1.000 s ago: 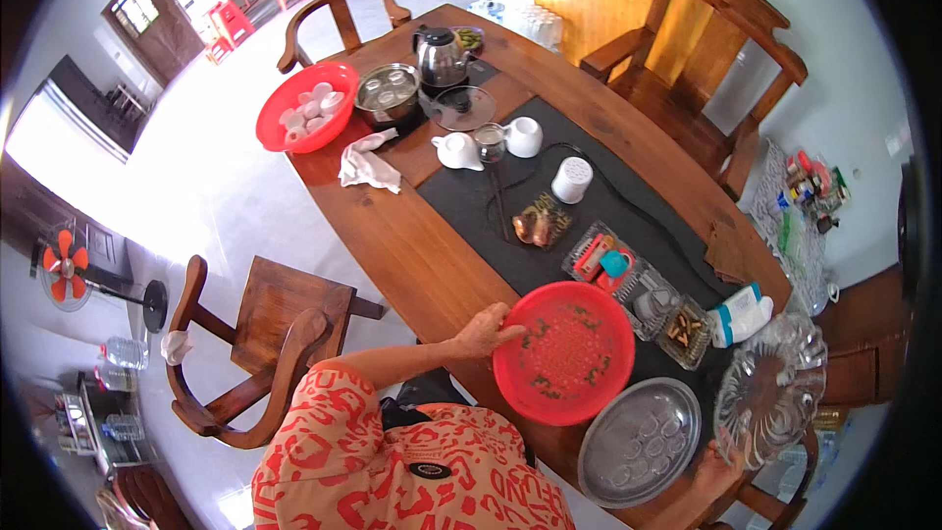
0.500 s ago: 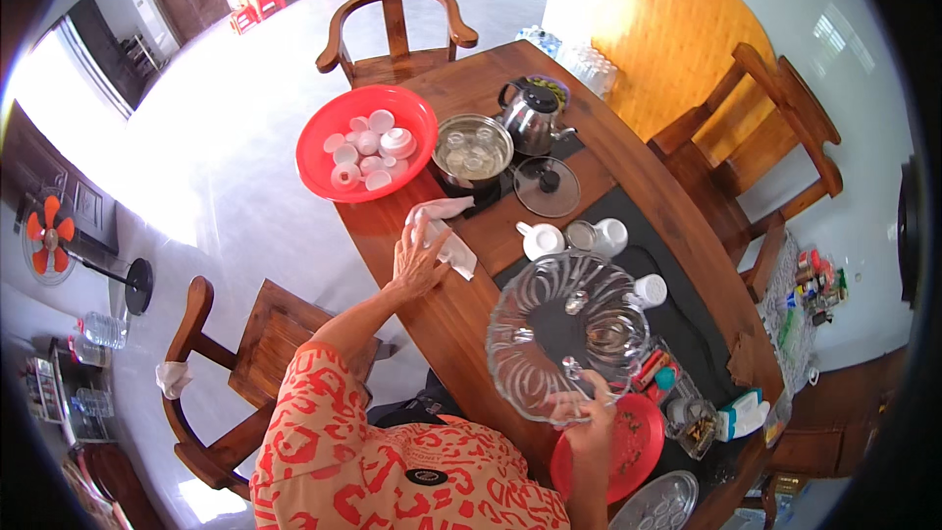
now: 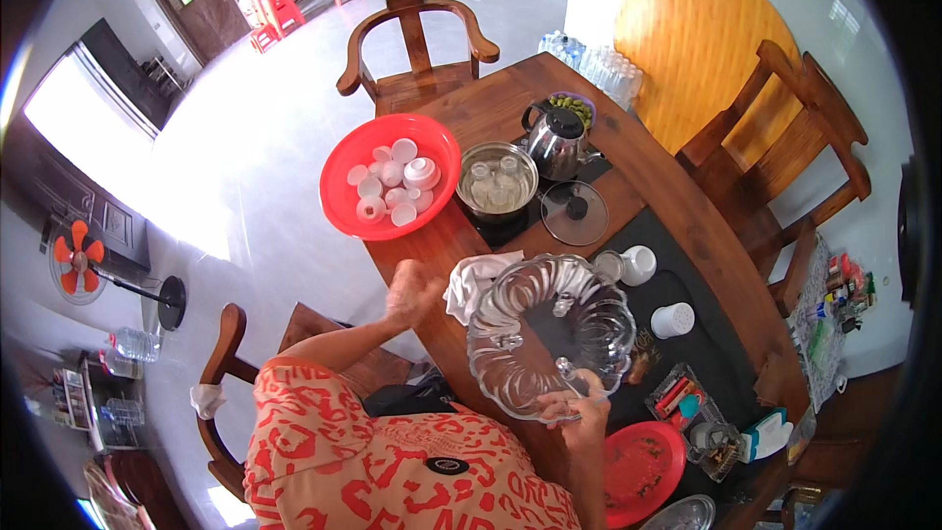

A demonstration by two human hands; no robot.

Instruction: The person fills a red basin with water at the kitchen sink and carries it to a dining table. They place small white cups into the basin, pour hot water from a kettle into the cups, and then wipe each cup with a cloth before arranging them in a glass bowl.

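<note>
My right hand point(image 3: 579, 400) is closed on the near rim of a large clear glass bowl point(image 3: 486, 319) with a scalloped edge and small knobs showing on it. The bowl is tilted above the wooden table and the dark tray point(image 3: 677, 270). My left hand point(image 3: 416, 291) is by the table's left edge, just left of a crumpled white cloth point(image 3: 473, 287). Motion smears its fingers, so I cannot tell if it touches the cloth. Under the bowl's lower right side sits a red plate point(image 3: 643, 466) with scraps on it.
A red basin point(image 3: 339, 206) of small white cups stands far left, beside a steel pot point(image 3: 498, 204) with glasses in water. A kettle point(image 3: 559, 144) and glass lid point(image 3: 575, 213) are right of it. White cups point(image 3: 672, 320) stand on the tray. Wooden chairs point(image 3: 417, 44) surround the table.
My left hand has come off the cloth, which now lies bunched beside it. The bowl has moved left toward the cloth, still in my right hand. The whole view has shifted slightly.
</note>
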